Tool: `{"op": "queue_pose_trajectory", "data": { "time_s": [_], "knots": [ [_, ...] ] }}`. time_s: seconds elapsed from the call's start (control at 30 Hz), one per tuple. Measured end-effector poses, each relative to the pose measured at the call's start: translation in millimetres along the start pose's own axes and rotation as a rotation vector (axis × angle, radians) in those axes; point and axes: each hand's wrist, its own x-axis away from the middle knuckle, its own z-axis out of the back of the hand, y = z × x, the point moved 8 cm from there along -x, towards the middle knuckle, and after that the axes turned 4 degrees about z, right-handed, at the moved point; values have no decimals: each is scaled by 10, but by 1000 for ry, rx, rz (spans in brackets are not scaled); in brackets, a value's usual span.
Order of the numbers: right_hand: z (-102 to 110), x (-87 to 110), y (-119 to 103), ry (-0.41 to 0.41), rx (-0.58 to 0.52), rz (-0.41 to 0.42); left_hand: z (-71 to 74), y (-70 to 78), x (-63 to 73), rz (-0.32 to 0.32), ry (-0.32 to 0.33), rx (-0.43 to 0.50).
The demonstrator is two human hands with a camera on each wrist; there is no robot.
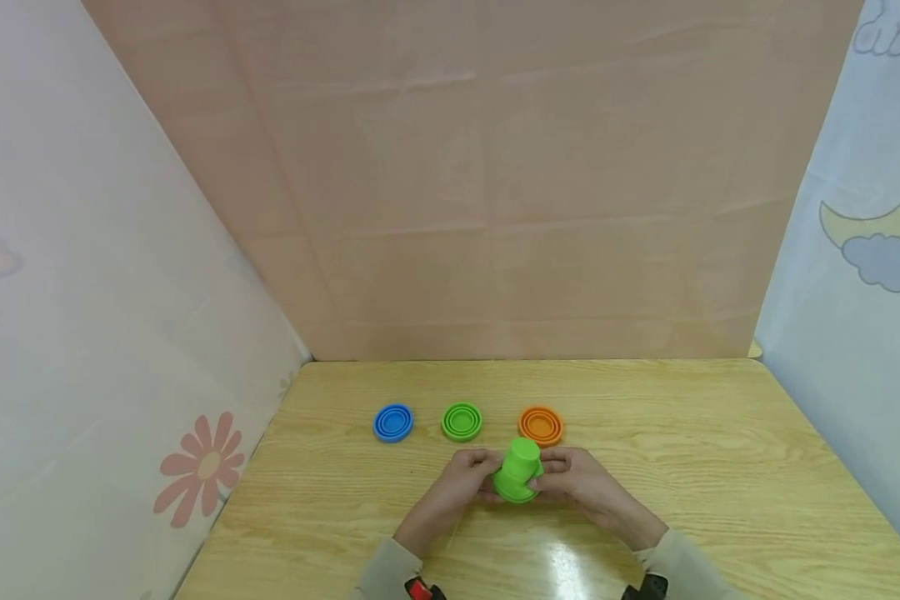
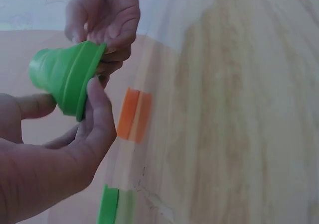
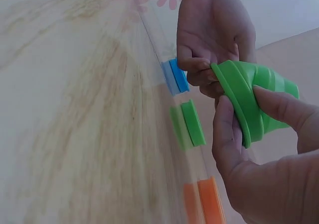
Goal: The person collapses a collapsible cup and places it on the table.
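Observation:
A bright green collapsible silicone cup point(image 1: 522, 460) is held off the table between both hands. Its folds are pulled out, and the narrow base points up while the wide rim faces down. My left hand point(image 1: 459, 483) pinches the cup from the left, thumb on the outer wall and fingers at the rim. From the other side my right hand point(image 1: 588, 487) grips it likewise, its thumb pressing the wall, which looks bent there in the right wrist view. Just beyond the hands lies a flat orange collapsible cup point(image 1: 541, 426), folded into rings.
Farther left in the same row lie a second green collapsible cup point(image 1: 462, 422) and a blue one point(image 1: 393, 423), both folded flat. The wooden table point(image 1: 690, 450) ends at a tan sheet point(image 1: 487, 183) behind, with patterned cloth walls at both sides.

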Motion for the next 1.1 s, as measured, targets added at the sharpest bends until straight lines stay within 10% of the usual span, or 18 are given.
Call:
{"op": "queue_pose_trajectory", "data": {
  "time_s": [0.3, 0.73, 1.1],
  "knots": [
    [9, 28, -40, -24, -32, 14, -40, -6, 43, 17, -149, 115],
    [8, 23, -19, -23, 41, 10, -41, 15, -8, -56, 44, 60],
    [32, 13, -1, 153, 81, -3, -130, 73, 38, -78, 111, 79]
  ]
}}
